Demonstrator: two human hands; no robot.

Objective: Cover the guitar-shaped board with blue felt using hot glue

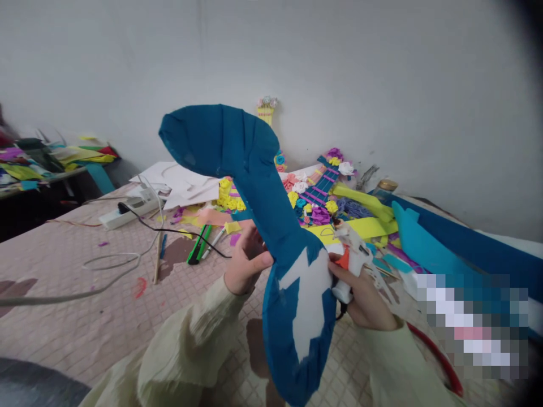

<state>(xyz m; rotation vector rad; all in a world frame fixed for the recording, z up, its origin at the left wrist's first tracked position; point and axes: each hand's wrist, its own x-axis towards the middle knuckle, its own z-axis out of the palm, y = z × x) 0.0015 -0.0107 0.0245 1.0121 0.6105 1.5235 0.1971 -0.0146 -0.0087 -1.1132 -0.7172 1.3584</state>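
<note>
A blue crepe-paper-covered cutout (275, 198), shaped like a long neck with a head and a rounded body, stands tilted up before me. On its body a bare white patch (309, 305) with jagged edges shows. My left hand (248, 263) grips the left edge where neck meets body, thumb in front, the other fingers partly hidden behind. At the right edge my right hand (365, 297) is closed round a white hot glue gun (358, 249) with an orange trigger; its fingertips touch the cutout. The gun's nozzle points up and away from me.
A green utility knife (199, 244) and a white power strip (131, 208) with cords lie on the left. Behind the cutout are paper flowers (320, 215) and yellow crepe strips (373, 228). Blue paper (432, 237) and red handles (436, 356) are at right.
</note>
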